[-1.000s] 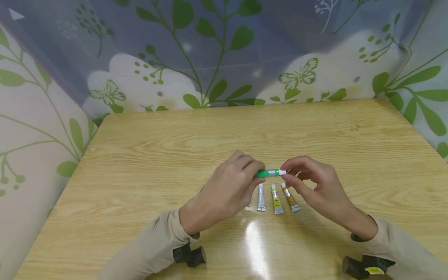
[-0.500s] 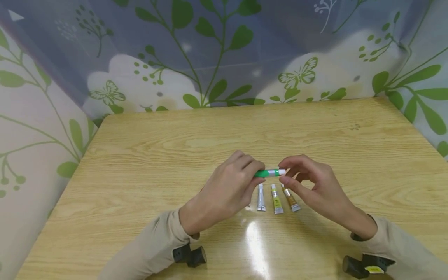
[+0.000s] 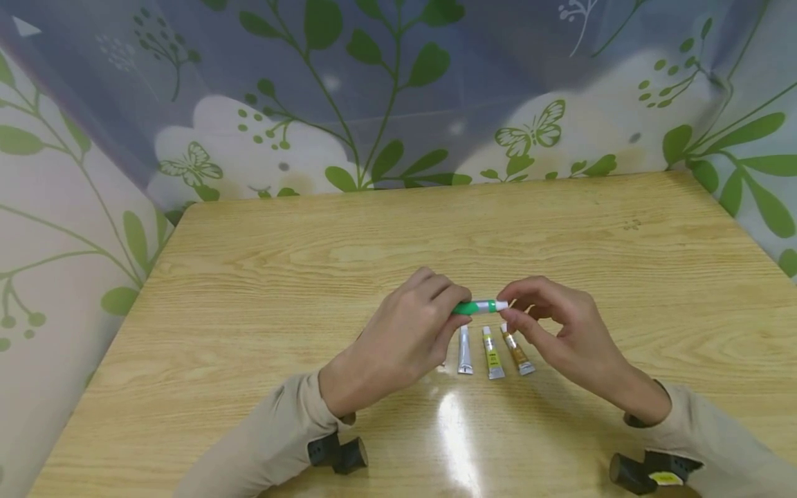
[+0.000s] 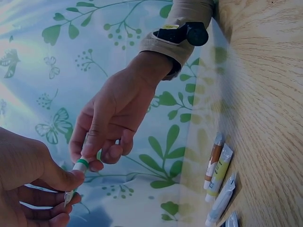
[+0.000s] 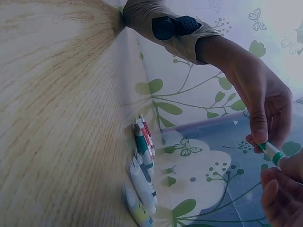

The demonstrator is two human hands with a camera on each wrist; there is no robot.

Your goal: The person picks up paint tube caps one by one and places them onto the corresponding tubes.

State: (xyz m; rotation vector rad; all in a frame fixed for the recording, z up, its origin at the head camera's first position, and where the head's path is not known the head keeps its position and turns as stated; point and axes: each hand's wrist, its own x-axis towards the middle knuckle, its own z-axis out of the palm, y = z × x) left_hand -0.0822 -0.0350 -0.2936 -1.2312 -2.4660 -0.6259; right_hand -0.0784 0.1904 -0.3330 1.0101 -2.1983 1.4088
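Note:
My left hand (image 3: 401, 332) grips the body of a small green-and-silver paint tube (image 3: 482, 307), held level above the table with its cap end to the right. The thumb and fingertips of my right hand (image 3: 569, 328) pinch the white cap (image 3: 502, 305). Below the hands, a silver tube (image 3: 465, 353), a yellow tube (image 3: 492, 355) and a brown tube (image 3: 519, 354) lie side by side. The left wrist view also shows the right fingers at the green tube's (image 4: 82, 164) cap end.
In the right wrist view a dark green tube (image 5: 141, 144) and red-labelled tubes (image 5: 147, 135) lie farther along the row, hidden behind my left hand in the head view. A leaf-patterned curtain (image 3: 398, 97) borders the wooden table (image 3: 299, 277) at the back and sides.
Half a second ago the right fingertips were parted slightly around the cap; now they are closed on it again. The left hand and the tube have stayed in place.

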